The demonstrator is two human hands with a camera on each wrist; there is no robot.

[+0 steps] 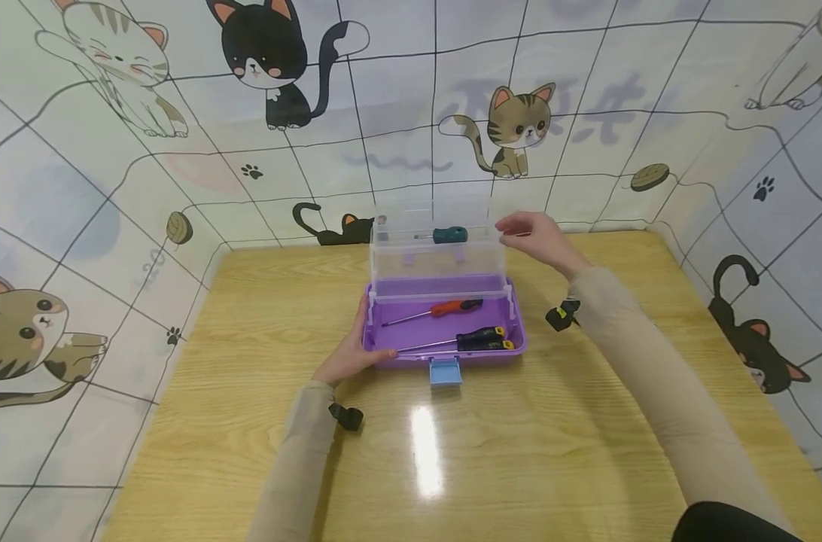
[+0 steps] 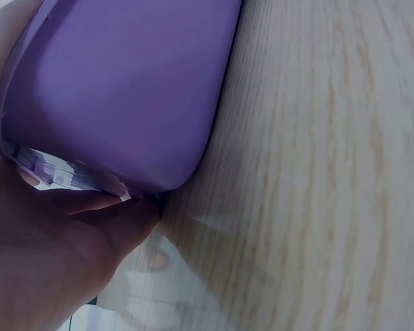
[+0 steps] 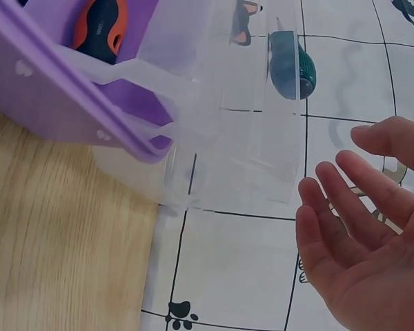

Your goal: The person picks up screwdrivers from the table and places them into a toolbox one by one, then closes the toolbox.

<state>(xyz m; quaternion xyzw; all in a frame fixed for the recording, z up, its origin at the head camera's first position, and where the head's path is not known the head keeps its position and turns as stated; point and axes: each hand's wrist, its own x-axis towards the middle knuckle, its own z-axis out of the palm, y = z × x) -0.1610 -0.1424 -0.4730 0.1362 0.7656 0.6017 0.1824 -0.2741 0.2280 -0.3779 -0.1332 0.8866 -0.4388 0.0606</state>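
A purple toolbox [image 1: 479, 360] stands on the table with its clear lid raised and a clear tray [image 1: 421, 260] swung up above it. My left hand [image 1: 352, 352] grips the box's left end, thumb over the front rim and fingers along the side. Beside the tray's right end is my right hand [image 1: 538, 239], apart from it, fingers loosely bent and holding nothing. In the tray lies a short teal-handled screwdriver [image 1: 450, 235]. Inside the box lie a red-and-black screwdriver [image 1: 455, 307] and two black-and-yellow screwdrivers [image 1: 480, 339], near the front wall.
A blue latch [image 1: 445, 373] hangs down at the box's front. The wooden table [image 1: 492, 459] meets a wall covering with cartoon cats [image 1: 519, 128] just behind the box. A dark rounded object [image 1: 729, 523] shows at the bottom right edge.
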